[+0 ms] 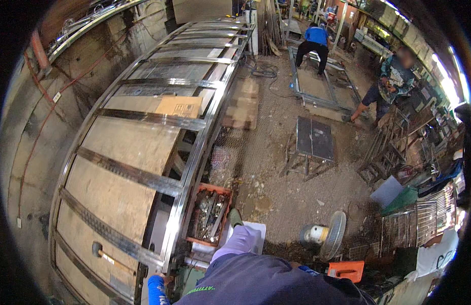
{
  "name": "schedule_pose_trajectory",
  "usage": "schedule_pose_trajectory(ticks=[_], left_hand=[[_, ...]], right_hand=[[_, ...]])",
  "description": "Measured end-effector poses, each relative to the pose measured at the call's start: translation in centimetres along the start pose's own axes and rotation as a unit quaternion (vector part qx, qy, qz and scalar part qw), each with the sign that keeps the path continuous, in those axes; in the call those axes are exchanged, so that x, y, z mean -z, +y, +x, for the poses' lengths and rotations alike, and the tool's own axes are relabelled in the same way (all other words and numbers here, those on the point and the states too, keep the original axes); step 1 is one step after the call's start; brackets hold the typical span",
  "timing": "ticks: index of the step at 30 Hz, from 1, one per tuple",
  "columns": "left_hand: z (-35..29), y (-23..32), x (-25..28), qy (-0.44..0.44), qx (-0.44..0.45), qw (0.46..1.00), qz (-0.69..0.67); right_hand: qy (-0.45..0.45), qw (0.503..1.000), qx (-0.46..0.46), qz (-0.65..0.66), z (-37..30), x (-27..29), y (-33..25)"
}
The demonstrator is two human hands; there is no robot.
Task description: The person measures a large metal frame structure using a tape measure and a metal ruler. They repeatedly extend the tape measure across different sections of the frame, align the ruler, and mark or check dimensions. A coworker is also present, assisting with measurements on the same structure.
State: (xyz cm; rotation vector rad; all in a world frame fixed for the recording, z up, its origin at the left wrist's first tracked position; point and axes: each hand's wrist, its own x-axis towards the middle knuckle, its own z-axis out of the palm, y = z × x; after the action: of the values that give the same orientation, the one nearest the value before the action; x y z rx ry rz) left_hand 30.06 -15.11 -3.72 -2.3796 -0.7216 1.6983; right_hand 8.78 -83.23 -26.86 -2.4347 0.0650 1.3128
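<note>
My left hand (pixel 167 279), below a blue sleeve, is at the near right corner of a long shiny metal frame (pixel 173 223). It is small and partly hidden, so its fingers and any hold on the frame are unclear. A mallet (pixel 97 249) with a dark head and light wooden handle lies on the boards inside the frame, left of that hand. On my right, a bit of blue sleeve (pixel 307 270) shows at the edge of my dark shirt. The right hand is mostly hidden behind my body, and its fingers cannot be made out.
An orange crate (pixel 229 192) of metal scraps stands beside the frame. A pedestal fan (pixel 334 235), an orange case (pixel 346 271) and a dark-topped stand (pixel 315 138) are to the right. Farther off, one person (pixel 316 36) bends over another frame (pixel 297 76); another person (pixel 395 76) crouches nearby.
</note>
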Motion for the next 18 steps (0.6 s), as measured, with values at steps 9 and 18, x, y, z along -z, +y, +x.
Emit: schedule_pose_trajectory(ticks=[9,18], left_hand=[[1.7,1.3,6.9,-0.060,-0.044,0.995,-0.069],[-0.7,3.7,8.0,-0.114,0.017,0.980,-0.159]], right_hand=[[0.361,0.916,-0.005,0.178,9.9,28.8,1.5],[0.256,0.956,-0.028,0.139,20.8,44.5,-8.0]])
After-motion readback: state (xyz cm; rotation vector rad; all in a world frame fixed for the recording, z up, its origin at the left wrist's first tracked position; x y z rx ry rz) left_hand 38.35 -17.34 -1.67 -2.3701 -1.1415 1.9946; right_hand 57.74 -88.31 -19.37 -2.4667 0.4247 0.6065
